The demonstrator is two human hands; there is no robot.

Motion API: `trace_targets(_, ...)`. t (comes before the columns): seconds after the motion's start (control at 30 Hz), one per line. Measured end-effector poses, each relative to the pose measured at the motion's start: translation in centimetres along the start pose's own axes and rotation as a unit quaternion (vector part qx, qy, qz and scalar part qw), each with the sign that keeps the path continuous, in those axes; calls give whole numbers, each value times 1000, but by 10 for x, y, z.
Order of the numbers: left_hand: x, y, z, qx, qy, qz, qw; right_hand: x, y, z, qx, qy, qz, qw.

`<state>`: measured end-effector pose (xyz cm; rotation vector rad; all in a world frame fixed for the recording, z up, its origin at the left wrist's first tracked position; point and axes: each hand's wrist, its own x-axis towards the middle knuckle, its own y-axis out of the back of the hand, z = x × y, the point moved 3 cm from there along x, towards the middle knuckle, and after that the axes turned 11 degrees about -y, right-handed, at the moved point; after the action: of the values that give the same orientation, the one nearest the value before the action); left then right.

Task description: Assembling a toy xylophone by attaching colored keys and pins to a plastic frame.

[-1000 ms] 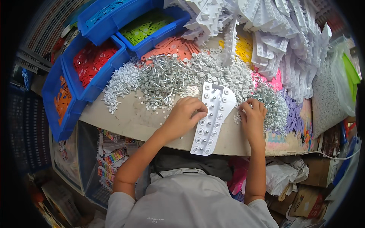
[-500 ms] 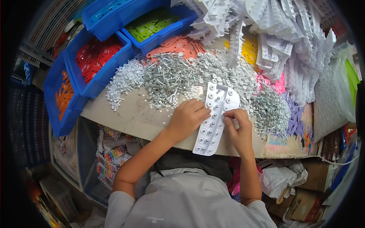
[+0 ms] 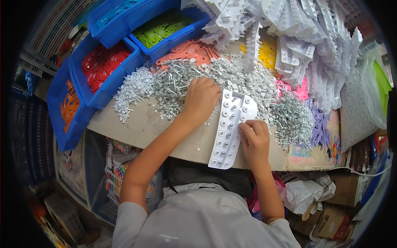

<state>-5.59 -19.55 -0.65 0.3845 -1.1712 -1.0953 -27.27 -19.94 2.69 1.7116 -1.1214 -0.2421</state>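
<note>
A long white plastic piece [image 3: 223,132], rounded at its far right corner, lies lengthwise in front of me. Rows of round sockets line both sides, and metal pin heads run down its middle channel. My right hand [image 3: 255,138] pinches its right edge between thumb and fingers. My left hand [image 3: 201,99] is beside its far left end, over the small white round caps [image 3: 235,72]. The left fingers are curled together and pointing down; whatever is between them is hidden. Left of that hand is a heap of metal pins [image 3: 171,84].
Blue bins [image 3: 99,97] with red, orange, green and blue parts stand at the left. White plugs [image 3: 134,89] lie by them. A second pin heap [image 3: 295,124] and purple parts [image 3: 322,130] are at the right. White plastic pieces [image 3: 293,25] are stacked at the far right.
My left hand has left the white piece's left edge and moved away from me, to the caps. The right hand stays at the piece, which has shifted slightly left in view.
</note>
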Motion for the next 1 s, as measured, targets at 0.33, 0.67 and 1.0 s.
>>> trace_targets(0.33,-2,-14,0,8,7,-17,1000,-16,12,28,91,-164,47,981)
trace_targets(0.67,-20,35,22,-166,52,38,984,-20,35,53,-21,-207,0,978)
trace_targets(1.0,-50,28,48,-309,87,-56,945,-22,26,55,-5,-224,-10,975)
